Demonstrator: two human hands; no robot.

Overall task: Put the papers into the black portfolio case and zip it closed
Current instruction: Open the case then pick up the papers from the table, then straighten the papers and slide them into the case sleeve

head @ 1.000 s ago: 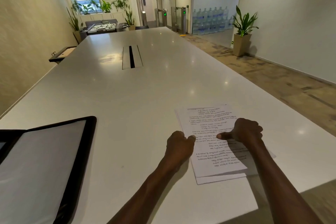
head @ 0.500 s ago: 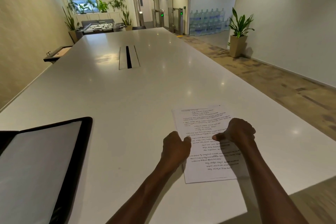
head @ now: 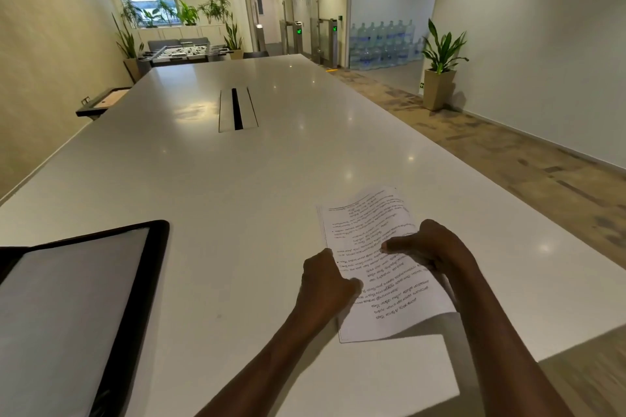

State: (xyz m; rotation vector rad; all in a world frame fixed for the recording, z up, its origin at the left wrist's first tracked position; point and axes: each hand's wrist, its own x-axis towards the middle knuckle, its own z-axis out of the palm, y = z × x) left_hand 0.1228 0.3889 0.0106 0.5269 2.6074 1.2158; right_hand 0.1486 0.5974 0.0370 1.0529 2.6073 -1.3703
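Note:
A thin stack of printed papers (head: 366,230) is held just above the white table (head: 237,179), its near edge lifted and casting a shadow. My left hand (head: 325,278) grips the stack's left edge. My right hand (head: 433,247) grips its right side with the thumb laid across the text. The black portfolio case (head: 149,281) lies open at the lower left, a pale sheet or panel showing inside its black rim; part of it runs out of view.
A cable slot (head: 237,108) sits in the table's middle. The table's right edge drops to a carpeted floor near my right arm. A potted plant (head: 440,71) and stacked water bottles (head: 382,44) stand far right; a foosball table (head: 183,52) is beyond the far end.
Both hands have squared the papers into one stack and lifted its near edge off the table, tilting it slightly. The portfolio case has not moved.

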